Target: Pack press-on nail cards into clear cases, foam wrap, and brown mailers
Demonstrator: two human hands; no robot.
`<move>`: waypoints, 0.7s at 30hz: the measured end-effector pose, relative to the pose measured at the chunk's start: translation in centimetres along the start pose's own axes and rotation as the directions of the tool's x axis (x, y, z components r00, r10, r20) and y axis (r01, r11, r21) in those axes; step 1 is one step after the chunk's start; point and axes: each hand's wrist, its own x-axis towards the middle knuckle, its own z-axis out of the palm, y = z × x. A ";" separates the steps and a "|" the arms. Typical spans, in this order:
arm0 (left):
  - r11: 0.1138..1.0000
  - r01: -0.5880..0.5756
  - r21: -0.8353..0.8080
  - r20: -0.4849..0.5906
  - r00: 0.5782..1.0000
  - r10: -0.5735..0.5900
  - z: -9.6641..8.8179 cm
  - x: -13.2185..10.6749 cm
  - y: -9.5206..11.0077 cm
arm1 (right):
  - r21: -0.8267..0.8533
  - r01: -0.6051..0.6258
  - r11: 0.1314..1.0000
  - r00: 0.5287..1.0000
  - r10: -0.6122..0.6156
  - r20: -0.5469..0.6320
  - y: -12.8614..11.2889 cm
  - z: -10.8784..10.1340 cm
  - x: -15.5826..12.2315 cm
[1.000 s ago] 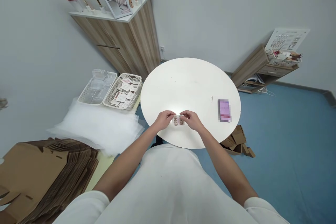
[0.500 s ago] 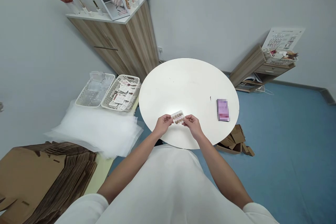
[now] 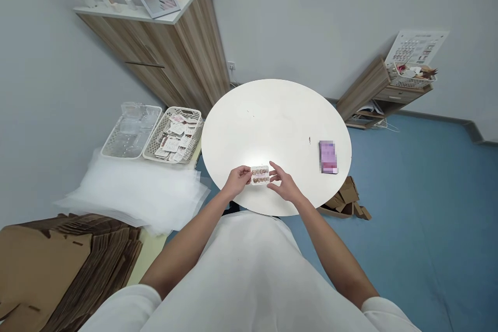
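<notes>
A small white card of press-on nails [image 3: 260, 175], with two rows of brownish nails, is held up over the near edge of the round white table [image 3: 272, 114]. My left hand [image 3: 238, 180] pinches the card by its left edge. Beside the right edge, my right hand [image 3: 284, 183] has its thumb and fingers spread apart; a fingertip comes close to the card, and I cannot tell whether it touches. A purple box-like item [image 3: 328, 157], partly pixelated, lies on the table's right side.
Left of the table stand a white basket of printed cards [image 3: 173, 136] and a basket of clear plastic pieces [image 3: 132, 132]. Nearer are white translucent sheets [image 3: 136, 187] and stacked flat cardboard [image 3: 50, 264]. A cardboard box [image 3: 344, 199] sits on the floor at right.
My right hand has loosened from the card and its fingers have spread. The card has turned from tilted to nearly level, still in my left hand. The camera view has shifted slightly.
</notes>
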 end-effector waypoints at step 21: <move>0.972 -0.096 0.217 -0.017 0.995 0.102 -9.7 3.3 -0.9 | -0.096 -0.046 0.994 0.984 0.028 -0.177 -1.3 9.2 8.9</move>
